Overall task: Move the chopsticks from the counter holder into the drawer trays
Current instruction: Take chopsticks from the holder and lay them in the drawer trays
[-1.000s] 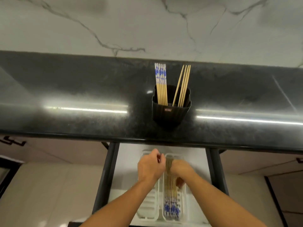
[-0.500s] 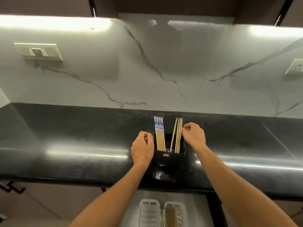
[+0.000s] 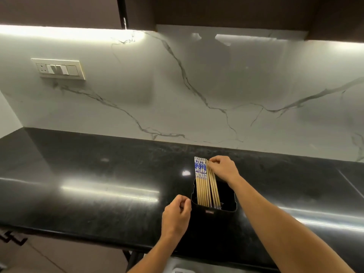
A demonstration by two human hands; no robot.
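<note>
A black holder (image 3: 213,211) stands on the black counter (image 3: 98,174) near its front edge. Several wooden chopsticks (image 3: 204,184) with blue-patterned tops rise from it, bunched together and leaning left. My right hand (image 3: 223,168) pinches the top ends of the plain chopsticks on the bunch's right side. My left hand (image 3: 176,217) rests loosely curled against the holder's left wall, holding nothing. A sliver of the white drawer tray (image 3: 180,269) peeks out at the bottom edge; the rest of the drawer is out of view.
A marble backsplash (image 3: 197,85) rises behind the counter, with a switch panel (image 3: 59,68) at the left. Dark upper cabinets (image 3: 236,10) hang overhead. A cabinet handle (image 3: 11,238) shows at lower left.
My hands came up from the drawer tray to the holder. The right hand has pushed the plain chopsticks left against the patterned ones. The left hand dropped to the holder's side. The view tilted upward.
</note>
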